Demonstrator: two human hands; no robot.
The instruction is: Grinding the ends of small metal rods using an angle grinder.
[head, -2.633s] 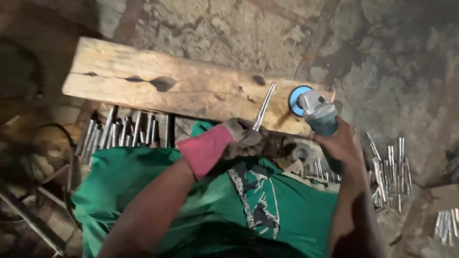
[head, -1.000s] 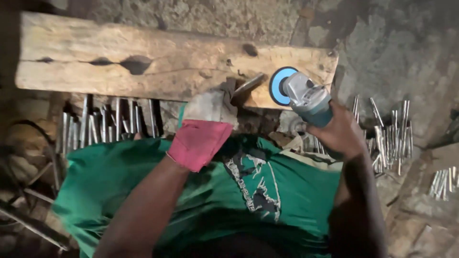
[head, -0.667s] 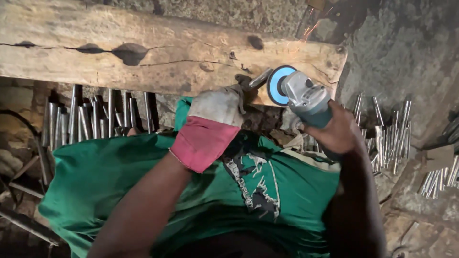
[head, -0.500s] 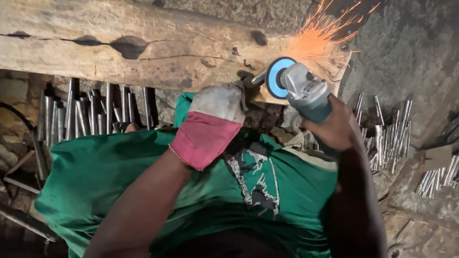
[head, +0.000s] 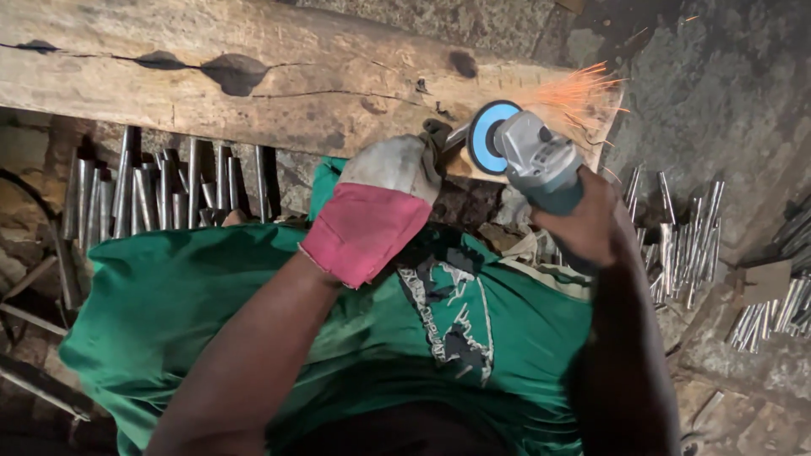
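Right hand (head: 583,224) grips grinder (head: 528,156); sparks (head: 583,84) at 1 o'clock. Gloved left hand (head: 389,186) clamps rod (head: 456,135) on plank (head: 279,84).

The glove (head: 384,198) hides the left hand's fingers and most of the rod (head: 456,135) it grips. The grinder's (head: 536,160) handle vanishes inside the right hand (head: 587,224). The surface (head: 253,76) is cut off by the left and top edges. The shirt (head: 253,312) covers some tubes (head: 160,190) below.
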